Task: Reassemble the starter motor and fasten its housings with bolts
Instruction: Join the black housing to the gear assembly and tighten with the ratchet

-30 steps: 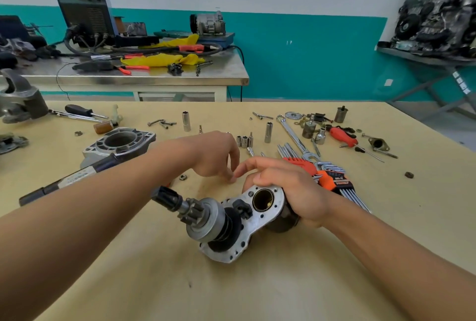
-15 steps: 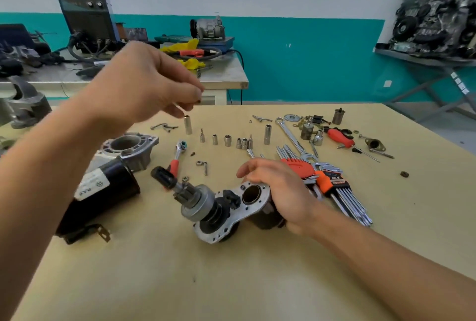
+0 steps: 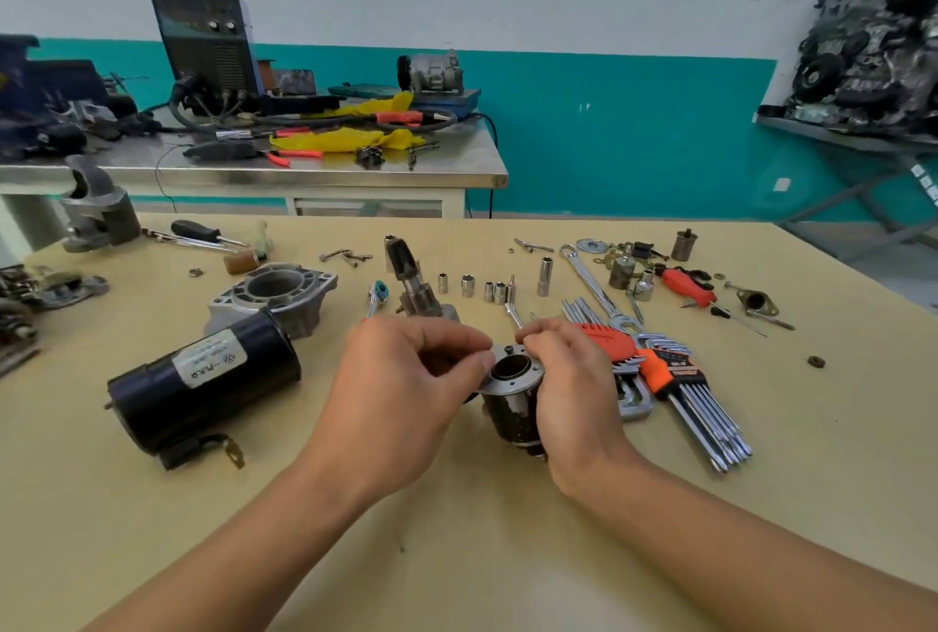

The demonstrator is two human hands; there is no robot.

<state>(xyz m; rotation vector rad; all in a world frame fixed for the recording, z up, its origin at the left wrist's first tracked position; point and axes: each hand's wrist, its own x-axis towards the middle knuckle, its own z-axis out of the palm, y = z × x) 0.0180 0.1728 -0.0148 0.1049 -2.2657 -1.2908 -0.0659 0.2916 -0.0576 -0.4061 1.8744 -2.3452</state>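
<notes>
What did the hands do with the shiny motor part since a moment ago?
The left hand came down from up in the air and now pinches at the rim of the silver-flanged starter assembly. The right hand tipped that assembly up, so its toothed shaft points away instead of left, and grips its dark cylinder. The black cylindrical motor body and grey cast housing stayed put.

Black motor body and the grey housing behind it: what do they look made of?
The black motor body is likely painted steel: glossy black coat, pale label. The grey housing looks like bare cast aluminium: matt pale grey, thick ribs and lugs.
</notes>
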